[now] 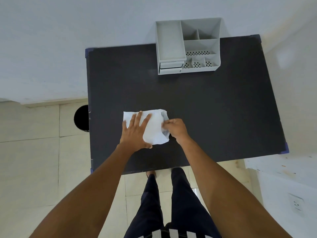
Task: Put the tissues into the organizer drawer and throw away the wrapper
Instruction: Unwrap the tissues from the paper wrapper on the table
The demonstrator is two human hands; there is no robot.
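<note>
A white pack of tissues [155, 129] in a thin plastic wrapper lies on the black table [214, 109], near the front. My left hand [135, 131] lies flat on the pack's left half, fingers spread, pressing it down. My right hand [175, 128] pinches the wrapper's right end [165, 130] between fingers and thumb. The grey desk organizer [187, 47] stands at the table's far edge, with two small drawers [170, 67] at its lower left; the upper one looks slightly pulled out.
A round black bin [82, 118] stands on the tiled floor just left of the table. The organizer's open compartments hold nothing visible. My legs and a foot show below the table's front edge. A wall socket [295, 204] sits at the lower right.
</note>
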